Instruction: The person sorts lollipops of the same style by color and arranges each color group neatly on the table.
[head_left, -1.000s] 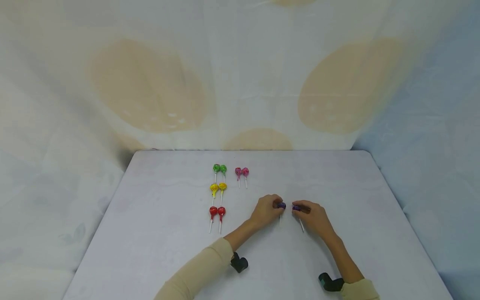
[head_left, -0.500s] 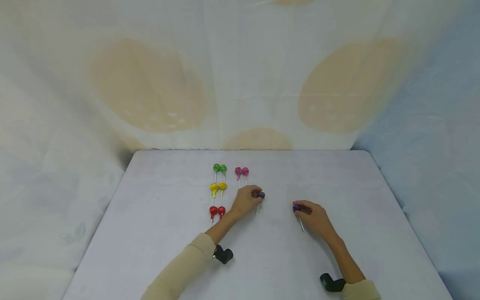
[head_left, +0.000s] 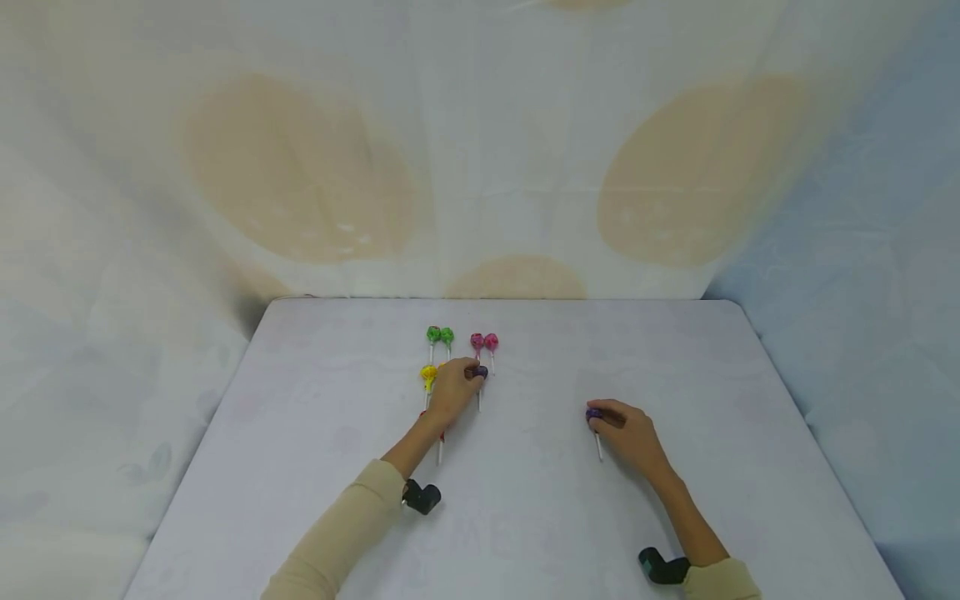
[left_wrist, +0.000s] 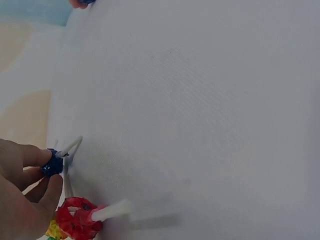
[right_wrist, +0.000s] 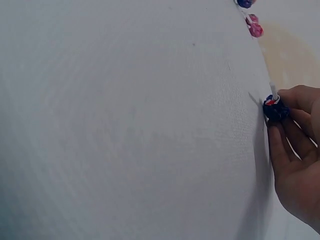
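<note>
Your left hand (head_left: 452,388) has carried its pinched purple lollipop (head_left: 480,372) left, seemingly just below the pink pair (head_left: 483,341); your right hand (head_left: 628,435) pinches another lollipop (head_left: 593,413).

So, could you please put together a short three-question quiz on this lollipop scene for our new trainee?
1. True or false: each hand grips a purple lollipop.
2. Which pair lies at the far left of the back row? A) green B) red C) pink
3. Fill in: the pink pair lies just beyond the ___ hand.

Key
1. True: the left hand pinches the left purple lollipop, and the right hand pinches the right purple lollipop.
2. A: the green pair lies left of the pink pair on the table.
3. left.
</note>
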